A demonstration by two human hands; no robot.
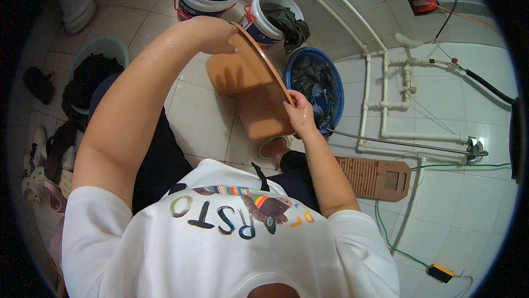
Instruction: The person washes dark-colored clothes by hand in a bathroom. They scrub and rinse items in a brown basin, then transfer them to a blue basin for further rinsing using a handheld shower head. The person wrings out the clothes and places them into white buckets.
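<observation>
An orange-brown plastic basin (256, 86) is tipped on its side in front of me, its underside facing left and its rim slanting from far left to near right. My left hand (219, 34) is closed on the far part of the rim. Nearer me, my right hand (300, 112) grips the same rim, fingers wrapped over the edge. The inside of the basin is mostly turned out of sight. Just right of it stands a round blue basin (337, 108) holding dark wet cloth (314, 80).
Two white buckets (212, 5) (263, 29) with dark clothes stand beyond. At left are a pale green basin (122, 46) with dark cloth and several shoes (38, 146). A brown washboard (380, 179), white pipes (368, 99) and a thin hose (397, 142) lie right.
</observation>
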